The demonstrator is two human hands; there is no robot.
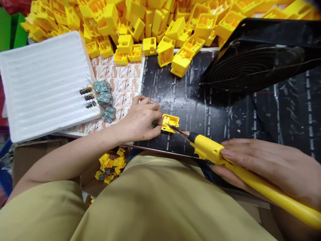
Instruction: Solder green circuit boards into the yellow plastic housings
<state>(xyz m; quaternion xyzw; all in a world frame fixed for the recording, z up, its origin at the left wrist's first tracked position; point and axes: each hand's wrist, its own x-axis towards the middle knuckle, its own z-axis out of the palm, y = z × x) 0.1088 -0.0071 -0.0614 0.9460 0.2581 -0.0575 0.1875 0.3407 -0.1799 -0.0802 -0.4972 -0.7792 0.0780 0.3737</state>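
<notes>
Yellow plastic housing [170, 123], lying near mid-frame on a black BENCH-printed desk mat [200, 127], its lower edge touched from 4 o'clock by the metal tip of a yellow-handled soldering iron [208, 147]. Left hand [141, 122] curled narrow against the housing's 9 o'clock side, right hand [265, 164] wrapped around the iron's handle. Wired grey-green circuit boards [104, 98] at 10 o'clock, white foam tray [42, 83] beyond them, heap of yellow housings [150, 20] at 12 o'clock, black fan [253, 63] at 2 o'clock.
</notes>
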